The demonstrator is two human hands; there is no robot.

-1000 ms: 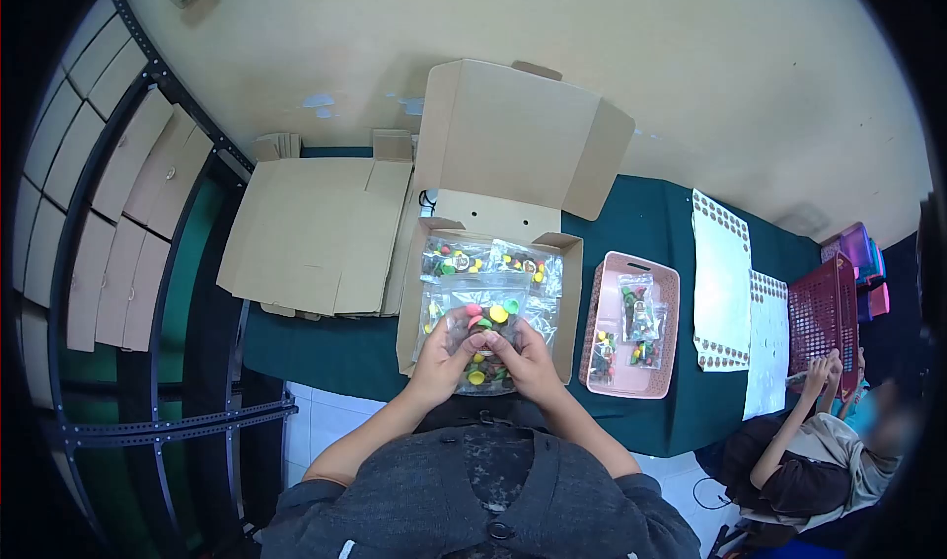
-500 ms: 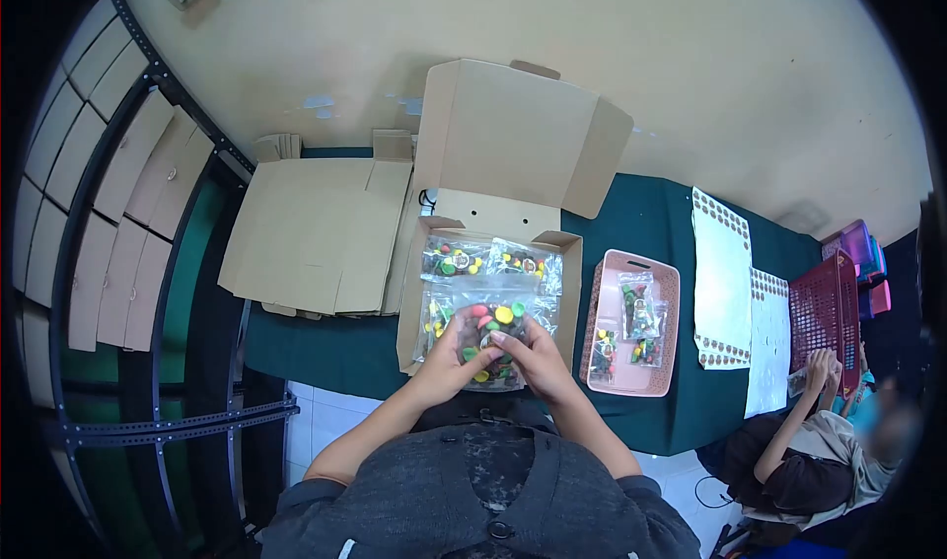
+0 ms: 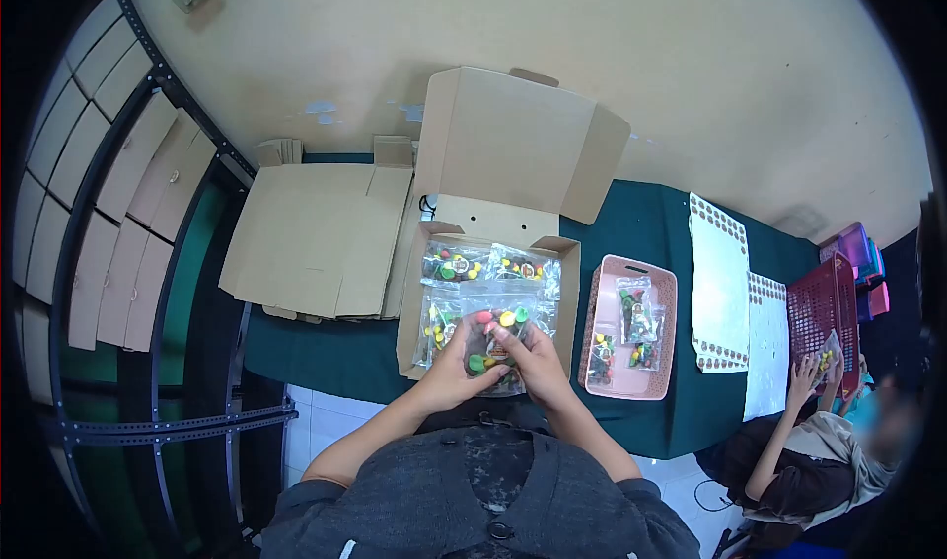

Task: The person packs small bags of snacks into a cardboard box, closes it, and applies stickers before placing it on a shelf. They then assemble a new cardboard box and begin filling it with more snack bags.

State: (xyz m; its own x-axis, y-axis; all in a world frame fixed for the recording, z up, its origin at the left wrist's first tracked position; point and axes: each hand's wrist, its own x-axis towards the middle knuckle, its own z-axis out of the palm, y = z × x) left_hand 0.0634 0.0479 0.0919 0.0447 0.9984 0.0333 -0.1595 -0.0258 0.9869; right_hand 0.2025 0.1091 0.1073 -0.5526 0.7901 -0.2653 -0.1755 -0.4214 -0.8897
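Both hands hold one clear plastic bag of small coloured pieces (image 3: 495, 330) over the front of an open cardboard box (image 3: 412, 293). My left hand (image 3: 450, 367) grips the bag's lower left side. My right hand (image 3: 530, 359) grips its right side, fingers pressed onto the plastic. Further bags of coloured pieces (image 3: 456, 261) lie inside the box behind the held one. The box's lid (image 3: 518, 140) stands up against the wall.
Flattened cardboard (image 3: 311, 233) lies left of the box on the dark green table (image 3: 636, 223). A pink basket (image 3: 659, 293) with a few bags stands to the right, then white sheets (image 3: 720, 283) and a red basket (image 3: 824, 312). Another person (image 3: 809, 450) sits at far right.
The bag and both hands have shifted slightly forward into the box. The person at far right has lifted a small bag up in one hand.
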